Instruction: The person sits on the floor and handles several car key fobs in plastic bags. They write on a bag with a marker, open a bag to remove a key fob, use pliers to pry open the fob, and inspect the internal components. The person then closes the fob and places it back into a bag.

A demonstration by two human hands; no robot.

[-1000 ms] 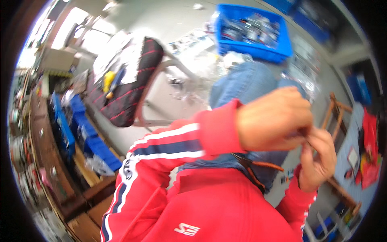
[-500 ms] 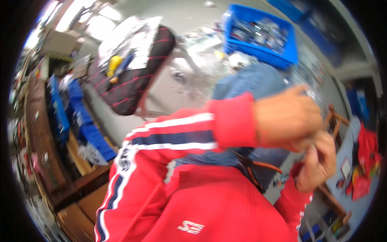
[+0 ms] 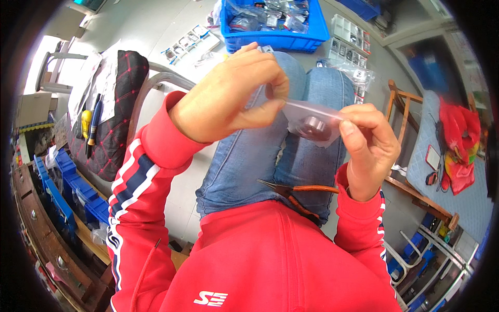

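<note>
Above my lap, a small clear plastic bag (image 3: pixel 306 109) is stretched between both hands. Inside it is a dark round part with a shiny metal ring (image 3: pixel 314 125); its exact kind cannot be made out. My left hand (image 3: pixel 236 96) pinches the bag's left corner between thumb and fingers. The opposite corner is pinched by my right hand (image 3: pixel 370 143). A pair of pointed pliers with orange handles (image 3: pixel 306 189) lies across my lap, below the bag and touched by neither hand.
Beyond my knees stands a blue bin (image 3: pixel 270 40) of bagged parts, with compartment trays (image 3: pixel 191 43) on the floor. A dark quilted cushion (image 3: pixel 117 119) at left carries papers and tools. At right, a padded seat (image 3: pixel 421 135) holds a red cloth (image 3: pixel 460 135).
Both hands were close together at the right, blurred, with the left arm crossing over. Now my left hand has come back left, and the bag shows stretched between them. The view has also shifted.
</note>
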